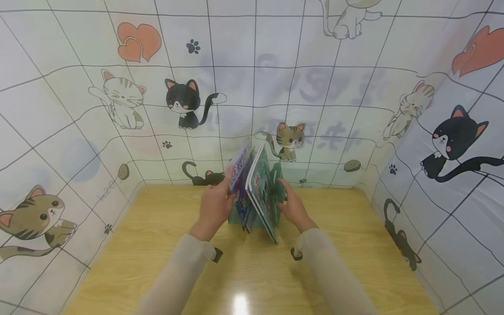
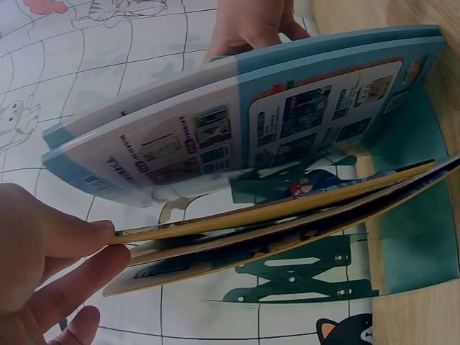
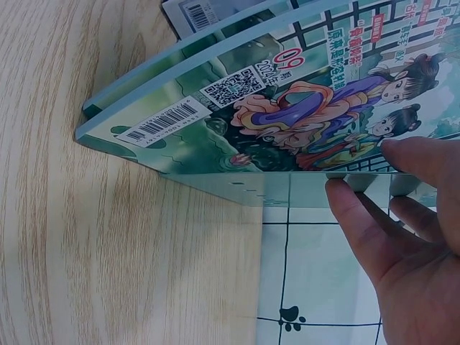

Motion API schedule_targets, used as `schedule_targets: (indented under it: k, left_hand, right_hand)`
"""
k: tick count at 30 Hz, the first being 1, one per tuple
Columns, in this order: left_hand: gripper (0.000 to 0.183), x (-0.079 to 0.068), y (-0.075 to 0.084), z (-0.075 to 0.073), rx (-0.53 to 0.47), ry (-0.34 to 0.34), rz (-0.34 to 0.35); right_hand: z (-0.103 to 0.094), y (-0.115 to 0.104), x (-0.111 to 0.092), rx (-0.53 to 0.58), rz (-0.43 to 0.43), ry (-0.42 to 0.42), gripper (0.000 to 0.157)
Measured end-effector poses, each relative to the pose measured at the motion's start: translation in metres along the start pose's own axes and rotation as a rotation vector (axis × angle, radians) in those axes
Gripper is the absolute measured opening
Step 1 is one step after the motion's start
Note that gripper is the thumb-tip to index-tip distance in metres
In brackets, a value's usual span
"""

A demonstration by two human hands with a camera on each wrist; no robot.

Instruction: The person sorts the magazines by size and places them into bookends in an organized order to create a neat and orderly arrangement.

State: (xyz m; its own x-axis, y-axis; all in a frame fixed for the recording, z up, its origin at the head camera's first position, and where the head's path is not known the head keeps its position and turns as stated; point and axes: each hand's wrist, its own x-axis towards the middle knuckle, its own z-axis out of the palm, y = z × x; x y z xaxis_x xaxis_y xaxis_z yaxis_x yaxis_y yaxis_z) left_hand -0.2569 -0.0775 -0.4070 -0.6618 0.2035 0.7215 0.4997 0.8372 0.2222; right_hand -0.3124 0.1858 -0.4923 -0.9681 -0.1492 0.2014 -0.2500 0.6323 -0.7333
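Observation:
Several thin books and magazines stand on edge in a green metal bookend (image 2: 410,208). At the left, my left hand (image 1: 214,203) pinches the edge of purple-covered books (image 1: 240,170); in the left wrist view the fingertips (image 2: 108,248) meet at their corner. Two pale-green magazines (image 1: 261,188) lean beside them with a gap between. My right hand (image 1: 294,208) is at the bookend's right plate (image 1: 277,175), seemingly gripping it, with one digit in front of the magazine cover (image 3: 316,122) in the right wrist view. The exact contact is partly hidden.
A light wood table (image 1: 165,236) bears the bookend near its back edge. Behind and on both sides hangs a white grid-lined cloth (image 1: 236,43) printed with cats, hearts and paw marks. Straps with small dark pieces (image 1: 217,254) sit at the wrists.

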Motion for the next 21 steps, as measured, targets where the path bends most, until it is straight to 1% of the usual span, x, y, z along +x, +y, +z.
schedule_targets:
  k: [4,11,15,21]
  left_hand:
    - [0.084,-0.001,0.0,0.009,0.007,0.018,0.009]
    - [0.082,-0.003,-0.002,0.024,-0.018,0.042,0.002]
    - [0.082,-0.003,-0.001,0.027,-0.025,0.049,0.0]
    - [0.079,-0.004,0.001,0.025,-0.032,0.059,-0.004]
  right_hand:
    - [0.001,0.001,0.001,0.005,-0.012,0.005,0.091]
    - [0.003,0.002,0.0,0.006,-0.018,0.018,0.092]
    - [0.002,0.002,0.001,-0.003,-0.026,0.024,0.092]
    - [0.001,0.002,0.001,-0.019,-0.027,0.024,0.089]
